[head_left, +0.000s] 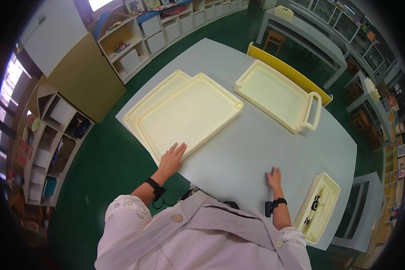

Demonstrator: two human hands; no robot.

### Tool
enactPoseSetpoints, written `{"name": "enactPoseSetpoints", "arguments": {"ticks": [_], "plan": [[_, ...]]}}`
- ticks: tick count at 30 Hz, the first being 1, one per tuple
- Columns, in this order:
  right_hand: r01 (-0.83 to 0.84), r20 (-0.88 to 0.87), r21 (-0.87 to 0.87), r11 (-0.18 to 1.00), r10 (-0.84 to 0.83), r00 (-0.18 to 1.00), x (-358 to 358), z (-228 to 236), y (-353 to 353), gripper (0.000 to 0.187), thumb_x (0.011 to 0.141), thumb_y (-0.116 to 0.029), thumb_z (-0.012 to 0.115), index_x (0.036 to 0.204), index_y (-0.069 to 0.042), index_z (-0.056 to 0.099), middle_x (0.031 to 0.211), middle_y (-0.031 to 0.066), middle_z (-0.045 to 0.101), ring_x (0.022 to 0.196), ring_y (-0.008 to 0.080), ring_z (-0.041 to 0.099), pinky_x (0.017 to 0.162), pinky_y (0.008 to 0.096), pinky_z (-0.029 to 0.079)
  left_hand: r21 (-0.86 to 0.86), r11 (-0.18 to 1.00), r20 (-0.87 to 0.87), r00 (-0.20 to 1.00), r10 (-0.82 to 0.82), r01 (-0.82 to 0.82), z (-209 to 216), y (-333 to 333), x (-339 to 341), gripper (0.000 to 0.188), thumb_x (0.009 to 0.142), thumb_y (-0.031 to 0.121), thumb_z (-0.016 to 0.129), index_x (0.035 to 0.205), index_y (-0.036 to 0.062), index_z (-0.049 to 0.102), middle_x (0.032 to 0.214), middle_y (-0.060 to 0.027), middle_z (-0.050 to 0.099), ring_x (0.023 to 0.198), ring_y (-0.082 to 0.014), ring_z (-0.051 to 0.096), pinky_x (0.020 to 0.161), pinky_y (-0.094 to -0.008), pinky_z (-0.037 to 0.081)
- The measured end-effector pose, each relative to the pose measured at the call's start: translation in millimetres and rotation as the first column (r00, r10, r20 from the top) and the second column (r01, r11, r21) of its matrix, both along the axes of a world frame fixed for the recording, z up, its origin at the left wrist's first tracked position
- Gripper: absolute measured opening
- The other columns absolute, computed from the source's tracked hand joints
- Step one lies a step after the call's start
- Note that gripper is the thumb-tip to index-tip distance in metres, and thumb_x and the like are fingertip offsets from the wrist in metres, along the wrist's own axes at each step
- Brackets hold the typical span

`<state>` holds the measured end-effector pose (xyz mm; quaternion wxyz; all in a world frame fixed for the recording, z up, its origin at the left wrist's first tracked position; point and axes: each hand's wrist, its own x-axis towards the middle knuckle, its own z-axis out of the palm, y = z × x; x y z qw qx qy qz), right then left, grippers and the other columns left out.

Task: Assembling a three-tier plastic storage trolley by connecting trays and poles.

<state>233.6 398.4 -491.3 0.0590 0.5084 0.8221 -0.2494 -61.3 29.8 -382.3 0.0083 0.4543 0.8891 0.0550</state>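
My left hand [171, 159] lies across the near edge of a shallow cream tray [211, 130], its fingers stretched out and nothing seen inside them. Beneath that one, a second cream tray [163, 83] pokes out on the far left side. On the grey tabletop [238, 153] rests my right hand [273, 177], fingers apart and holding nothing. To its right sits a narrow cream tray [330, 180] with pale rod-shaped pieces and black-and-white pieces in it. Farther back is another cream tray [265, 85] with a loop handle [317, 110] at its right end.
A yellow board [292, 72] stands along the table's far edge. Shelves with bins [155, 41] line the back left, and a cubby unit [51, 148] is at the left. Grey tables [301, 36] and stools [274, 40] stand beyond. Green floor [90, 189] shows around the table.
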Motion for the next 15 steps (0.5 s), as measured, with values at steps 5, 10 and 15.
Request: {"name": "enactPoseSetpoints", "arguments": {"ticks": [5, 10, 15], "plan": [[0.017, -0.465, -0.608, 0.794, -0.373, 0.803, -48, 53, -31, 0.055, 0.084, -0.04, 0.046, 0.127, -0.008, 0.035, 0.125, 0.0193, 0.04, 0.116, 0.0282, 0.04, 0.094, 0.0375, 0.033, 0.067, 0.977, 0.108, 0.972, -0.21, 0.204, 30, -25, 17, 0.077, 0.059, 0.007, 0.065, 0.128, 0.0127, 0.031, 0.132, 0.0011, 0.034, 0.118, -0.0222, 0.037, 0.08, -0.0313, 0.048], [-0.174, -0.526, -0.848, 0.501, -0.754, 0.393, -72, 82, -23, 0.048, 0.086, -0.042, 0.04, 0.122, -0.01, 0.04, 0.117, 0.0154, 0.049, 0.107, 0.0257, 0.048, 0.087, 0.0347, 0.04, 0.059, 0.93, 0.157, 0.916, -0.368, 0.363, 51, -22, 39, 0.075, 0.061, 0.008, 0.063, 0.129, 0.0126, 0.031, 0.132, 0.0, 0.035, 0.118, -0.0214, 0.038, 0.078, -0.0311, 0.049], [-0.253, -0.515, -0.844, 0.472, -0.846, 0.138, -53, 92, -6, 0.043, 0.086, -0.037, 0.043, 0.109, -0.001, 0.047, 0.104, 0.012, 0.055, 0.095, 0.0211, 0.054, 0.082, 0.0341, 0.043, 0.044, 0.822, 0.027, 0.822, -0.569, 0.568, 48, -9, 49, 0.065, 0.065, 0.007, 0.057, 0.126, 0.0115, 0.035, 0.129, 0.0005, 0.039, 0.115, -0.0181, 0.042, 0.069, -0.0275, 0.051]]}}
